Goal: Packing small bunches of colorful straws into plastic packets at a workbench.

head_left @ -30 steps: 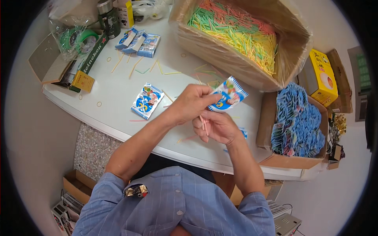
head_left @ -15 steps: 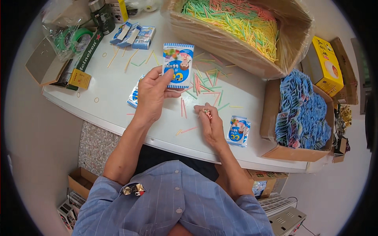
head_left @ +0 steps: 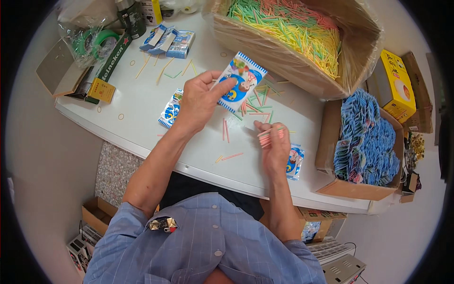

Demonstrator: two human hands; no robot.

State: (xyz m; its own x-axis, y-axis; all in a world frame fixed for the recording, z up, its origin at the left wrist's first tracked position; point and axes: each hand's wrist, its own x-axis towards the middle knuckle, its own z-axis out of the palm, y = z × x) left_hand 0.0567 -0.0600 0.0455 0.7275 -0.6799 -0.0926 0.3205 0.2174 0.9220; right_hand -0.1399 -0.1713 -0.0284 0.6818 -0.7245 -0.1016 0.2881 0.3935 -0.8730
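While left hand (head_left: 201,102) lifts a blue-and-white packet (head_left: 242,81) off the white table (head_left: 137,109), right hand (head_left: 274,144) grips a small bundle of pink sticks (head_left: 270,136).
Left thumb and fingers are pinched on the packet's lower edge, its face tilted up, probably so the mouth stays reachable. Right fingers are curled tight round the sticks, ends level, just below and right of the packet, apart from it. Loose sticks (head_left: 257,106) lie scattered between the hands, beside the big stick-filled carton (head_left: 293,42) within easy reach. Spare packet (head_left: 294,162) lies flat by the right wrist; box of blue packets (head_left: 364,142) sits at the right.
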